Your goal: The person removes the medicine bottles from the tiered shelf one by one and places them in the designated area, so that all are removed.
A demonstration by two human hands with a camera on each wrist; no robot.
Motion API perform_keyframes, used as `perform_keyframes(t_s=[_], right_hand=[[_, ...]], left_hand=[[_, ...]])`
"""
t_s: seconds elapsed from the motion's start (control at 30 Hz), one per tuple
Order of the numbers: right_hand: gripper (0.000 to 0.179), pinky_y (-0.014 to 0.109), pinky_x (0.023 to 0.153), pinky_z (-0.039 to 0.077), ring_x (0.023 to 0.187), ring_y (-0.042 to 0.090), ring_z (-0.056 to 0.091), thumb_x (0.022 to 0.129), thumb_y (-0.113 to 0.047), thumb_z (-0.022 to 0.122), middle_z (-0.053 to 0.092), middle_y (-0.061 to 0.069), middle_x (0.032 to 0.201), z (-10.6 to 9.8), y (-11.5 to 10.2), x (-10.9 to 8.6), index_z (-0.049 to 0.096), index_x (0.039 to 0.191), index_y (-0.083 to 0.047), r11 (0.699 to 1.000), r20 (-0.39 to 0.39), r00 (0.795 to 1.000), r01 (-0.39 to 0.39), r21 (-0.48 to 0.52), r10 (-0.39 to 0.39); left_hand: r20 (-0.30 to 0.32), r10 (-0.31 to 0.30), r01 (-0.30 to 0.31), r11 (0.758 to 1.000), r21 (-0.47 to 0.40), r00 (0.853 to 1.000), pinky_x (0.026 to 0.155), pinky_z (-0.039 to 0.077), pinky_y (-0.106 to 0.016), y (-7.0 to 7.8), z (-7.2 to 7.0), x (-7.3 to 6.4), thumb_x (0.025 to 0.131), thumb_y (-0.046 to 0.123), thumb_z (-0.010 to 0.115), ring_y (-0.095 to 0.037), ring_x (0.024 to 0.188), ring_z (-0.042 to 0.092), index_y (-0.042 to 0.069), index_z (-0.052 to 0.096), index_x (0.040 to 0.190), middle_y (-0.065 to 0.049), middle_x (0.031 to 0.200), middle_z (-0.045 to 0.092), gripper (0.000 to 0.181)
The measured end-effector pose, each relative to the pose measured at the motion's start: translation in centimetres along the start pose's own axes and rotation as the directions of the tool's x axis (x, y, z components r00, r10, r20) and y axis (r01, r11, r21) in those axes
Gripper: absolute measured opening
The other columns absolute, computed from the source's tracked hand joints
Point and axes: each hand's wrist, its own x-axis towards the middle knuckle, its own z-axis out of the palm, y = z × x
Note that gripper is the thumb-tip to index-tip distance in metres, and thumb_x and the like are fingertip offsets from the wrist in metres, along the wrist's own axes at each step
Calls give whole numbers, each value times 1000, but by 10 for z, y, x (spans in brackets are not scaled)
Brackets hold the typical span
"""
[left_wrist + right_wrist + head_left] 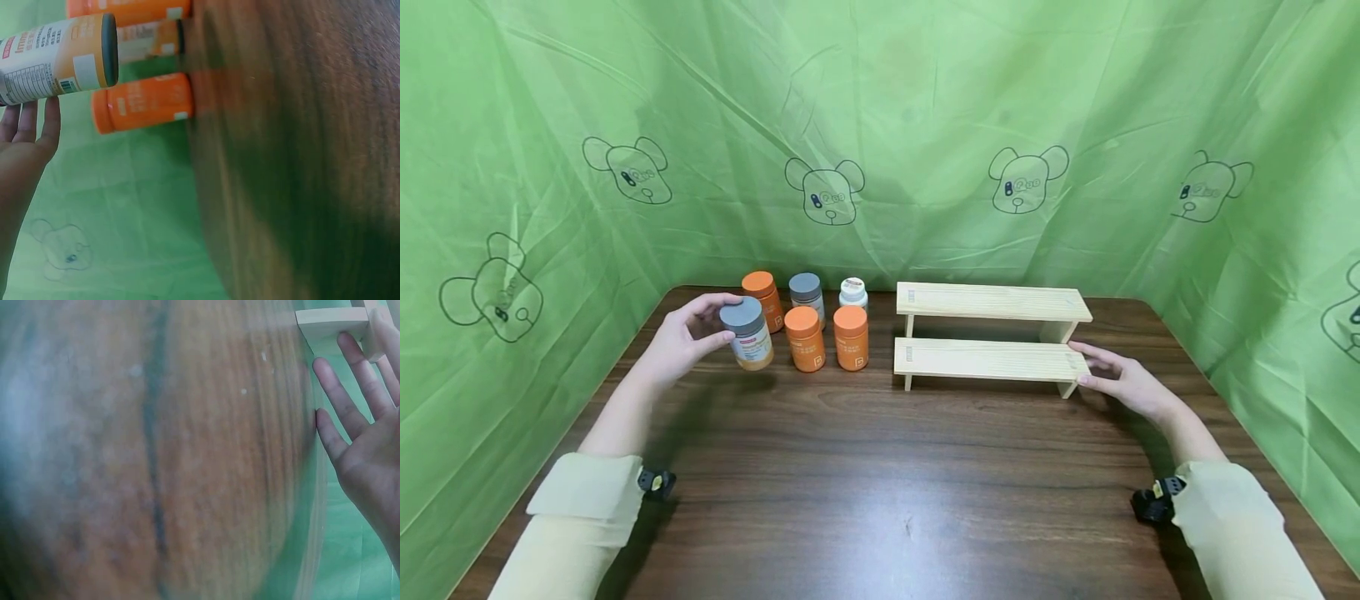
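Observation:
My left hand (681, 337) grips a grey-lidded supplement bottle (751, 343) between thumb and fingers. In the left wrist view that bottle (56, 59) is raised, its base apart from the tabletop. Beside it two orange bottles (806, 342) stand in the front row. Behind them are another orange bottle (763, 292), a second grey-lidded bottle (806, 289) and a small white bottle (853, 292). My right hand (1123, 383) holds the right end of the lower tier of a two-tier wooden rack (985, 360), thumb at the front corner, fingers behind; its other fingers (337, 394) stay extended.
Dark wood-grain tabletop (880, 483) lies under everything. A green cloth (925, 100) with bear-head drawings hangs behind and along both sides. The rack stands right of the bottles, near the table's back edge.

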Motion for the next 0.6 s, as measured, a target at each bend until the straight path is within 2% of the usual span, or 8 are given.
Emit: perform_keyframes(t_s=[0.17,0.3,0.4,0.6], right_hand=[[61,10,84,41,102,-3,57,92,-20,62,64,-6,112,0,0,0,35,147,-16,1000,-2,1000,2,2,-2],[61,10,84,41,103,-3,56,93,-20,62,64,-7,112,0,1,-1,35,147,-16,1000,-2,1000,2,4,-2],[61,10,85,41,103,-3,56,93,-19,61,64,-7,113,1,1,-1,35,147,-16,1000,1,1000,6,11,-6],[60,10,85,40,103,-3,56,92,-19,62,64,-6,114,1,1,-1,35,146,-14,1000,-4,1000,17,12,-17]], left_hand=[[-23,-62,63,997,54,998,81,49,-18,-17,-1,2,86,1,66,-8,98,60,3,52,130,5,114,61,46],[-37,-105,108,989,104,994,82,48,-18,-28,-1,5,86,0,66,-7,100,58,4,52,130,-4,115,61,46],[-42,-133,136,986,94,990,82,47,-18,-36,0,8,85,-3,65,-9,102,57,3,52,130,-11,118,60,47],[-46,-213,216,974,66,976,83,46,-16,-52,1,12,88,2,63,-13,107,54,10,51,132,-2,120,58,46]])
